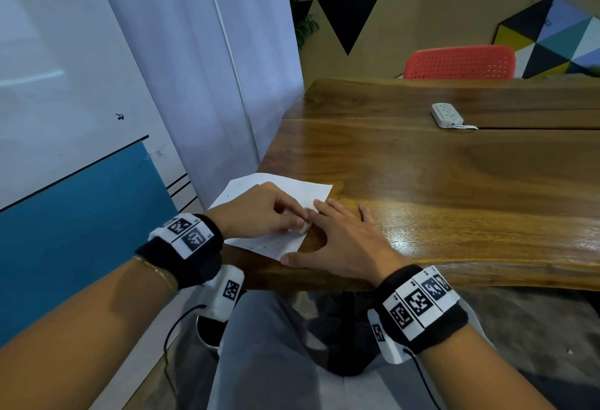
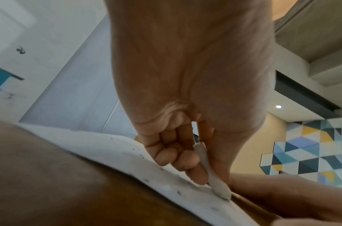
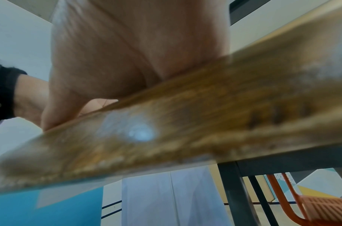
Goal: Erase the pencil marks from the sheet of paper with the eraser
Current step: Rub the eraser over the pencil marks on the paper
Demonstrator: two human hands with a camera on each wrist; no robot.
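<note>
A white sheet of paper (image 1: 285, 187) lies at the near left corner of the wooden table (image 1: 438, 189). My left hand (image 1: 269, 213) pinches a small white eraser (image 1: 304, 229) between thumb and fingers. The eraser (image 2: 216, 182) has its tip on the paper (image 2: 123, 152) near the sheet's right edge, and dark specks dot the sheet around it. My right hand (image 1: 344, 241) lies flat and spread on the table beside it, thumb and fingertips touching the paper's right edge. In the right wrist view only the palm (image 3: 139, 53) and the blurred table edge (image 3: 195, 122) show.
A white power strip (image 1: 448, 115) lies far back on the table, right of centre. A red chair (image 1: 461, 62) stands behind the far side. A white curtain (image 1: 227, 69) and a wall run close along the left. The table's near edge is just under my wrists.
</note>
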